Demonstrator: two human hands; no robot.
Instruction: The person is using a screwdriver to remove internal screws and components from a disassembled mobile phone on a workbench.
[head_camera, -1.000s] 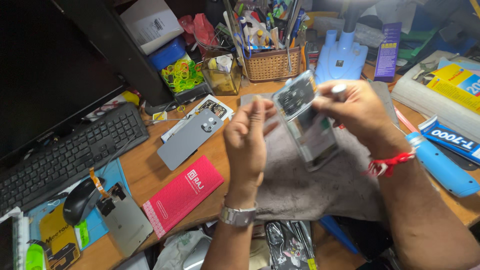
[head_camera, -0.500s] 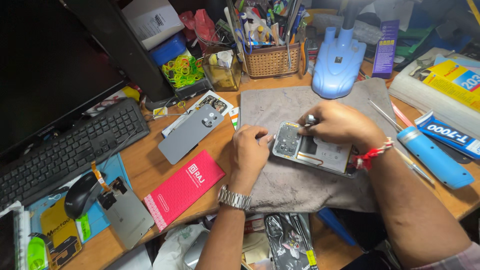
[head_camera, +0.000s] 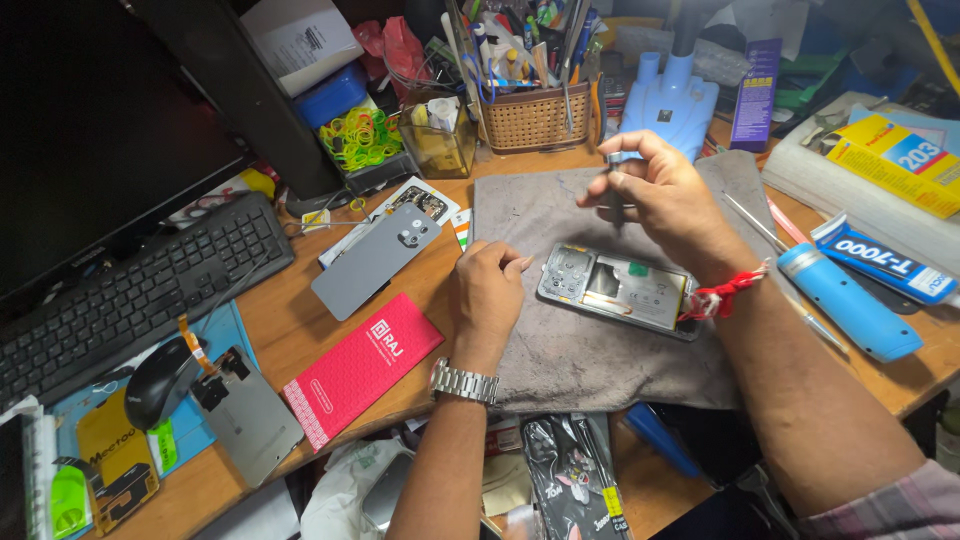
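An opened phone (head_camera: 625, 290) with its back off lies flat on the grey mat (head_camera: 560, 360), showing its camera ring and a metal shield. My left hand (head_camera: 490, 290) rests on the mat as a loose fist just left of the phone, its knuckles near the phone's edge and nothing in it. My right hand (head_camera: 660, 195) hovers a little above and behind the phone, fingers pinched on a thin metal tool (head_camera: 613, 160) whose tip I cannot make out. A red thread is tied around that wrist.
A grey phone back cover (head_camera: 375, 260) and a red box (head_camera: 362, 368) lie left of the mat. A keyboard (head_camera: 130, 295) and mouse (head_camera: 160, 380) sit at the far left. Behind are a wicker tool basket (head_camera: 535, 118) and a blue stand (head_camera: 668, 105); a blue-handled tool (head_camera: 850, 300) and a glue tube (head_camera: 880, 260) lie at right.
A second ago both hands held the phone up in the air. They set it flat on the mat; now my right hand has lifted off it and my left hand has drawn slightly left.
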